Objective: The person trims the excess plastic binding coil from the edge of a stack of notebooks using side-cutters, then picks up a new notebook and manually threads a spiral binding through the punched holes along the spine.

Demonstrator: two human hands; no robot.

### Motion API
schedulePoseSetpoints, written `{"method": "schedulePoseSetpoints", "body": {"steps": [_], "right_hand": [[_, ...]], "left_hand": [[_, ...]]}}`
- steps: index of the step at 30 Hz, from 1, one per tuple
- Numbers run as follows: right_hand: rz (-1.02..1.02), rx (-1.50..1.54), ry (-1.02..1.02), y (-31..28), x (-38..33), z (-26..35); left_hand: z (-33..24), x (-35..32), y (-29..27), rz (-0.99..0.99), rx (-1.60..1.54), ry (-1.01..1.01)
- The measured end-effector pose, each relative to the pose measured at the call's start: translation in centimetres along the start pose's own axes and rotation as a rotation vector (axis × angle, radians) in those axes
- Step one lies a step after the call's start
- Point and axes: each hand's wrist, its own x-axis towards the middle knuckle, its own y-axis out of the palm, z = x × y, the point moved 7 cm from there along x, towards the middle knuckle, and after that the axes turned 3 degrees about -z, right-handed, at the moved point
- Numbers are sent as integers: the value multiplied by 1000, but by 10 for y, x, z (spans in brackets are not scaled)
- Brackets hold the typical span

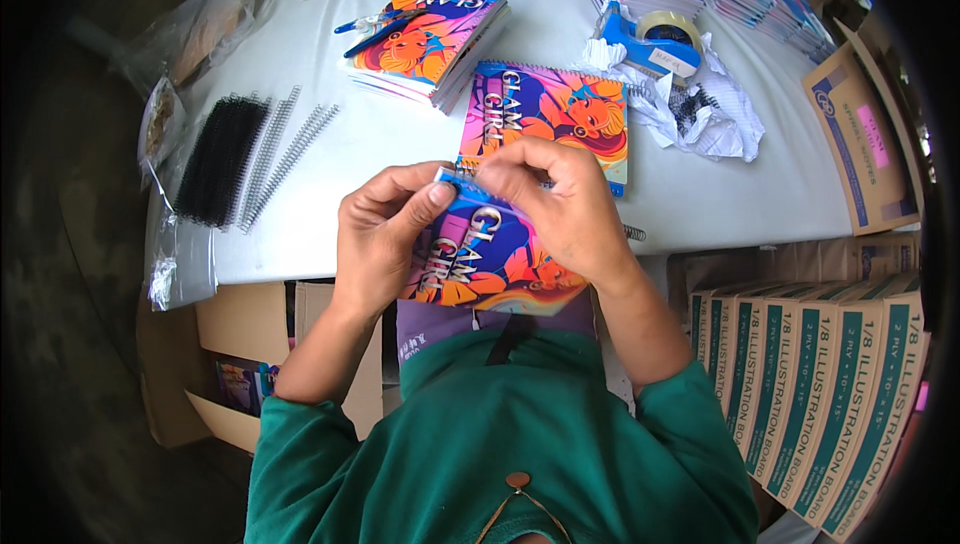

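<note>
Both hands hold a colourful notebook point(490, 259) with a cartoon cover, tilted over the near edge of the white table point(380, 134). My left hand point(385, 234) pinches its top left corner between thumb and fingers. My right hand point(560, 204) grips the top edge beside it, fingers curled over the binding side. A second notebook point(560, 109) of the same kind, spiral-bound, lies flat on the table just beyond my hands.
Black spiral wires point(225, 159) lie in rows at the left. A notebook stack point(430, 29) with scissors on top sits further back; more stacks line the far edge. A blue tape dispenser point(655, 39) rests on crumpled paper. Cardboard boxes point(865, 139) stand right, board packs point(820, 384) below.
</note>
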Motion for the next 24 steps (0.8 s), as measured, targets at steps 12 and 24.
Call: {"method": "schedulePoseSetpoints", "body": {"steps": [12,24], "right_hand": [[-51,135,4,8,-14,-3],[-506,182,-272,-52,-24,17]], "left_hand": [[3,15,5,299,-16,-97],[-33,39,-5,236,322,317]]}}
